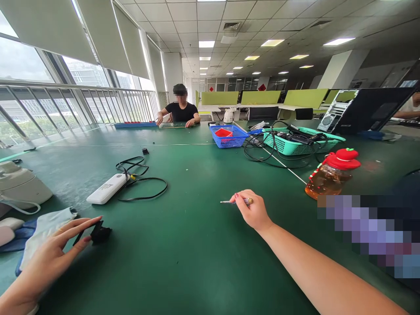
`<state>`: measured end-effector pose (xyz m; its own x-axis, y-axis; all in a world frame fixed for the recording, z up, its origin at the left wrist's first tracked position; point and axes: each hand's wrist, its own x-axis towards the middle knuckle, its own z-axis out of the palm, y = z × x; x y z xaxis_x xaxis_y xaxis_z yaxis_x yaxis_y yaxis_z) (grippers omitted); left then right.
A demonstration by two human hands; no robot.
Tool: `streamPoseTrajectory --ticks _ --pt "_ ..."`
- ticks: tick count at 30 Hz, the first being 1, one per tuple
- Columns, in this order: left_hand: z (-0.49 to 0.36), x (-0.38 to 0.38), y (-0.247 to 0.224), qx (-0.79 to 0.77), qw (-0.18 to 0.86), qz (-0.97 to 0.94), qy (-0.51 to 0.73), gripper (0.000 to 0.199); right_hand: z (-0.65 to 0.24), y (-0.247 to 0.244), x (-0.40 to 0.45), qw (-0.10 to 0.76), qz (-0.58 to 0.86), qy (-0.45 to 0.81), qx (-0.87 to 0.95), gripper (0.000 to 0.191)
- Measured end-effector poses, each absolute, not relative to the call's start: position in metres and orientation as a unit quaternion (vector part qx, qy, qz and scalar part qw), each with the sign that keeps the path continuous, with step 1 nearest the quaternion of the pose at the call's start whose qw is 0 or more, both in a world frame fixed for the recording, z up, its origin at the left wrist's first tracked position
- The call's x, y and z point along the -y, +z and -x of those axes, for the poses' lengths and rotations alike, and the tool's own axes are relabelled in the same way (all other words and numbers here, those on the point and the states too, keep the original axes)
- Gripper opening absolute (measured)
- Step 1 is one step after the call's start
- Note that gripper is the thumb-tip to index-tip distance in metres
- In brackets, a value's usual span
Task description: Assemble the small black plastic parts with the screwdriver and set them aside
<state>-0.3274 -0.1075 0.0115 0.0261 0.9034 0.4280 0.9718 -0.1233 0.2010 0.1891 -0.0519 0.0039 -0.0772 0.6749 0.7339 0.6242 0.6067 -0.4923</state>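
At the lower left, my left hand (61, 247) holds a small black device (101, 235) by a thin flat part between thumb and fingers, just over the green tabletop (183, 262). What exactly the black device is I cannot make out. My right hand (251, 212) is closed around a small precision screwdriver (250, 201) near the middle. Its thin metal tip points left, and its rounded brownish end shows past the fingers. The two hands are well apart.
A white power bank (106, 189) with black cable lies ahead of my left hand, light blue cloth (49, 225) beside it. A red-lidded bottle (330, 177), blue basket (229, 141) and teal basket (288, 146) with cables stand right. A person (180, 109) sits across.
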Motion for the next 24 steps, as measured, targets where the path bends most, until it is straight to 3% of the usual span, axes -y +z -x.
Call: streamPoseTrajectory --ticks 6,18,24 --pt "0.321 0.106 0.012 0.605 0.023 0.775 -0.182 0.040 -0.190 0.003 0.052 0.508 0.457 0.035 0.730 0.036" --pt "0.300 0.105 0.019 0.659 -0.010 0.738 -0.146 0.039 -0.190 0.003 0.054 0.501 0.461 0.042 0.731 0.037" --pt "0.306 0.105 0.020 0.668 0.031 0.726 -0.158 0.036 -0.189 0.003 0.054 0.511 0.452 0.040 0.730 0.036"
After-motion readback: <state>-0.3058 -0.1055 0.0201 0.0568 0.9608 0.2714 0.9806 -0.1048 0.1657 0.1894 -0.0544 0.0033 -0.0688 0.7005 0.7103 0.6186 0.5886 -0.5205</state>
